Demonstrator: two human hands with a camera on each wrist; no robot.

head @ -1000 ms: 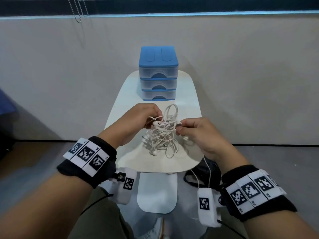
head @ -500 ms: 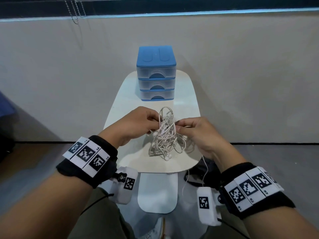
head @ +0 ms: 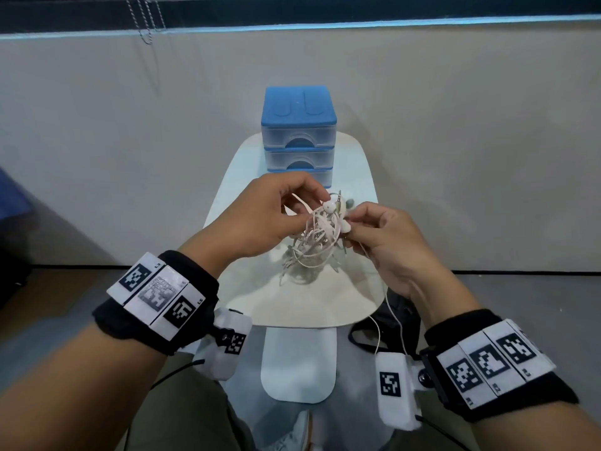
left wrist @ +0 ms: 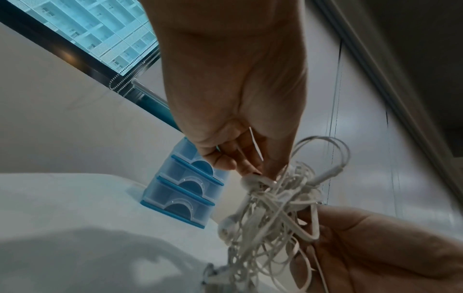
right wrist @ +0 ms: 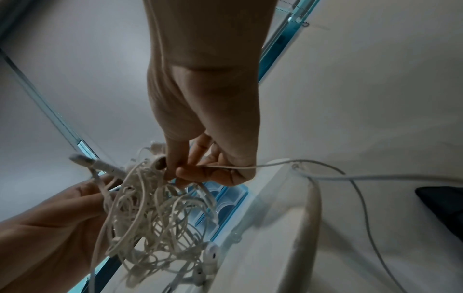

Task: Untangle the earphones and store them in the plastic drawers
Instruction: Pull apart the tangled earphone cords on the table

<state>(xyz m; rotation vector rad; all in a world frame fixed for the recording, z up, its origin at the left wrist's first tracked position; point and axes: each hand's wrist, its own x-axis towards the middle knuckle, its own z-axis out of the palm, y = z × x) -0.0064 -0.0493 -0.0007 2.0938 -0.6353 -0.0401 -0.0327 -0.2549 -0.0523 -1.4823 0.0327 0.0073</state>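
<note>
A tangled bundle of white earphones (head: 317, 237) hangs between both hands above the small white table (head: 325, 304). My left hand (head: 276, 213) pinches cords at the bundle's upper left. My right hand (head: 380, 236) pinches an earbud and cord at its right, and one loose cord (head: 395, 317) trails down past my right wrist. In the left wrist view the left hand's fingertips (left wrist: 260, 170) pinch the top of the earphones (left wrist: 270, 214). From the right wrist the tangle (right wrist: 155, 200) hangs below the pinching right hand (right wrist: 195, 168). The blue plastic drawers (head: 299, 138) stand at the table's far end, all three closed.
A beige wall runs close behind the table, with a window and a bead chain (head: 143, 17) above. A black bag (head: 390, 320) lies on the floor at the table's right. The table's white foot (head: 297, 362) sits between my knees.
Both hands have lifted the tangle higher off the table and closer to the drawers. The bundle is now bunched tighter between the fingers, with an earbud and plug at its top.
</note>
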